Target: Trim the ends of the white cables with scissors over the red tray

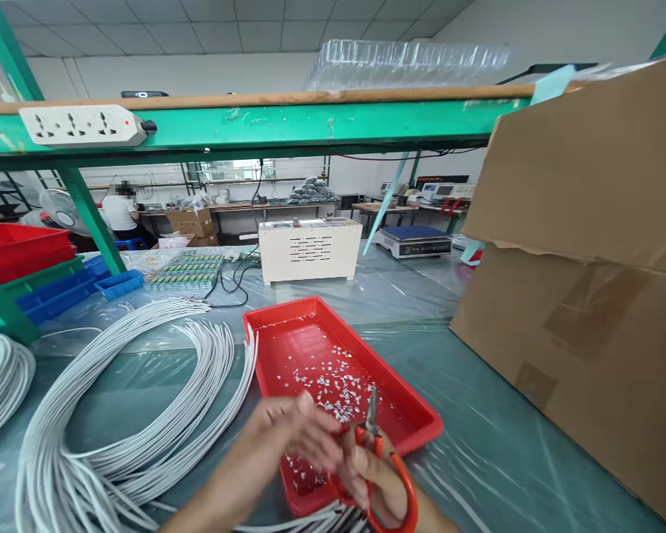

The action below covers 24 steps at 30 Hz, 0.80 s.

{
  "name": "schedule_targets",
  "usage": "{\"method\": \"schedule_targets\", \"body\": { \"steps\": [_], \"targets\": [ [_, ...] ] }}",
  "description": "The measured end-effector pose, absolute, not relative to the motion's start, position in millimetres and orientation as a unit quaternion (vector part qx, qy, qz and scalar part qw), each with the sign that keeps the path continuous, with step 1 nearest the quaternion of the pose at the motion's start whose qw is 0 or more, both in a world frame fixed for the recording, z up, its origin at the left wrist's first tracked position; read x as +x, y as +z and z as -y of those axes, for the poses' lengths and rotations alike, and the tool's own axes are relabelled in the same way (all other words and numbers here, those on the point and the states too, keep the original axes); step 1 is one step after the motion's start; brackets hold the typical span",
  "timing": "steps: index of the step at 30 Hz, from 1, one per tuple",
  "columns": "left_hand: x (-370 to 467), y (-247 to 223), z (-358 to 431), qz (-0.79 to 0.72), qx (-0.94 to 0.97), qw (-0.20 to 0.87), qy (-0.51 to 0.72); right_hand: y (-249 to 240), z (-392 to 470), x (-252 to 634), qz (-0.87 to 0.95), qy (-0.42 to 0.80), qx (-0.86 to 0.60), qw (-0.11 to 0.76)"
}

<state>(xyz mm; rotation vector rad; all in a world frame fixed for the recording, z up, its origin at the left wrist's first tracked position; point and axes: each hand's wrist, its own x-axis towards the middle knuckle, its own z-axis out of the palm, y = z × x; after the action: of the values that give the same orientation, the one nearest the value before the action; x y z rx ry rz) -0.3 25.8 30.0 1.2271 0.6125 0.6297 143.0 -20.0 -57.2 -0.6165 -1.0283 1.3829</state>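
Observation:
My right hand (380, 477) grips a pair of scissors (405, 496) with orange handles, its short metal blades pointing up and away. Beside it, my left hand (294, 429) is stretched out with fingers extended and slightly blurred; no object shows in it. Both hands are over the near end of a red tray (366, 340), whose floor is strewn with small silvery-white scraps (338, 389). Below the hands, a bundle of white cables (305, 524) runs along the bottom edge, its ends partly hidden. A large coil of white cables (49, 437) lies to the left.
A cream metal box (311, 252) stands behind the tray, with a weighing scale (414, 243) to its right. Large cardboard boxes (582, 185) block the right side. Circuit boards (186, 268) and blue bins (119, 283) sit back left. A green shelf beam (311, 126) crosses above.

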Motion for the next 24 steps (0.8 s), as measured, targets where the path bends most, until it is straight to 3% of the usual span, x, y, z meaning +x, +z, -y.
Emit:
{"method": "schedule_targets", "body": {
  "steps": [4,11,18,24],
  "targets": [
    [-34.0,34.4,-60.8,-0.382,0.683,0.484,0.392,-51.9,17.2,152.7,0.440,0.572,-0.286,0.631],
    [-86.2,-17.9,-83.7,-0.533,0.836,0.127,0.026,-54.5,20.4,153.8,0.463,0.559,-0.332,0.602],
    [-59.4,-50.3,-94.3,-0.600,0.798,0.051,-0.009,-48.4,24.4,153.3,0.498,0.554,-0.399,0.535],
    [-57.3,-58.2,-118.0,-0.647,0.760,0.067,-0.003,-45.1,24.1,153.9,0.514,0.553,-0.419,0.505]
  ]
}}
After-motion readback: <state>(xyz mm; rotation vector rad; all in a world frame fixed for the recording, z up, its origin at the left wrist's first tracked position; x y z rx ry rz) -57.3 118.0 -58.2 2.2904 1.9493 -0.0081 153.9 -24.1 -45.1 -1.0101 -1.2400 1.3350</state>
